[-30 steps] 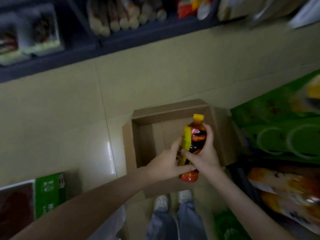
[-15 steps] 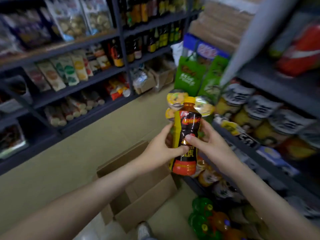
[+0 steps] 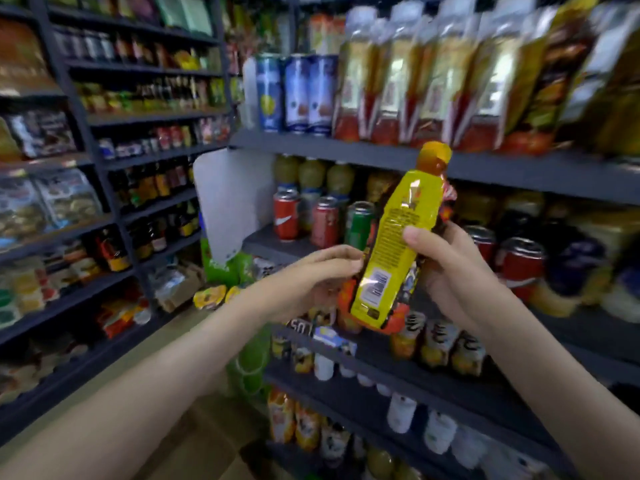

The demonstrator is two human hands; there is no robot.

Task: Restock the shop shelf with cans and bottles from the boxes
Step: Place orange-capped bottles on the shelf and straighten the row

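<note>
Yellow label: that's what faces the camera on the bottle [image 3: 394, 244], barcode low down, yellow cap on top, dark drink showing at the neck
Bottle: up in the air in front of the shelf [image 3: 512, 168], tilted so the cap leans up and to the right, base toward the left hand
Right hand [image 3: 453, 268]: wrapped round the bottle's right side, thumb pressed across the label about halfway up, so it's got a proper grip
Left hand [image 3: 311, 282]: fingers out fairly flat, tips just touching the lower left edge of the bottle, more steadying than gripping
Cans [image 3: 304, 220]: red and green ones standing on the shelf level right behind the bottle, a bit blurry
Top row: tall bottles [image 3: 398, 74] with red bottoms, blue cans [image 3: 298, 95] to their left
Lower rows: small white and yellow bottles, too smeared to read
Left aisle: dark racks [image 3: 104, 161] packed with sauces and snack bags
Floor: a cardboard box [image 3: 180, 289] down by the far rack
</note>
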